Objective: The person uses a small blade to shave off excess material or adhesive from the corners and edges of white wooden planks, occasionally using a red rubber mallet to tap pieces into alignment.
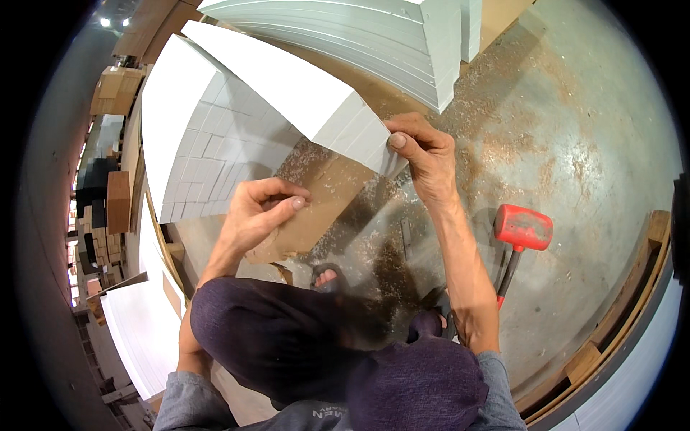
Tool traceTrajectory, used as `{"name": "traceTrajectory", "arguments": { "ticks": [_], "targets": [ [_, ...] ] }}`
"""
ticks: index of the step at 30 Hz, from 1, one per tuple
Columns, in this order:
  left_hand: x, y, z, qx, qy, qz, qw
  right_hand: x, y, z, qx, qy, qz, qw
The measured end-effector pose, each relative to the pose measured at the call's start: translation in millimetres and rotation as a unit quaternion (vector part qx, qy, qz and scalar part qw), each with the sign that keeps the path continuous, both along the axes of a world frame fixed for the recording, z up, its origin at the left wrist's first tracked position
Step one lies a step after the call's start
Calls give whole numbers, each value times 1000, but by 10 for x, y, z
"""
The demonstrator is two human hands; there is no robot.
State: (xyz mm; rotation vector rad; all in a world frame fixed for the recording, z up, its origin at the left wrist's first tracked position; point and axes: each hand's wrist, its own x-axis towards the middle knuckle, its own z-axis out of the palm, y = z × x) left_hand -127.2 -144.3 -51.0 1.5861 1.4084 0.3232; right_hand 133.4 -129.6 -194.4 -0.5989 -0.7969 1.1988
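My right hand (429, 152) grips the near right corner of a white board (280, 82), thumb on one side and fingers behind the edge. Thin lines run across the board's grey-shaded end, and it stands at an angle to the stack of white boards (215, 151) on its left. My left hand (262, 212) is held in front of that stack, above a sheet of brown cardboard (316, 205). Its thumb and forefinger are brought close together, and anything between them is too small to make out.
A red-headed mallet (523, 228) is on the concrete floor to my right. More white boards (359, 36) are stacked at the far side, and others (140, 334) at the lower left. Wooden pallet edges (618, 309) curve along the right. Pale shavings (568, 172) litter the floor.
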Motion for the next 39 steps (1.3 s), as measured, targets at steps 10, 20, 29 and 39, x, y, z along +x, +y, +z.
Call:
{"name": "traceTrajectory", "arguments": {
  "ticks": [10, 20, 29, 39],
  "targets": [
    [-109, -19, 66, -4, 9, -11, 1000, -11, -342, -399, -217, -190, -148, 946],
    [-38, -16, -4, -15, -65, -11, 998, -336, -1188, -831, -276, -687, 79, 668],
    [-156, -76, 31, 7, -94, -7, 996, -508, -1298, -1302, -207, -734, 79, 641],
    [-178, -86, 46, 15, -103, -29, 994, -309, -1334, -1198, -165, -753, 47, 636]
  ]
}}
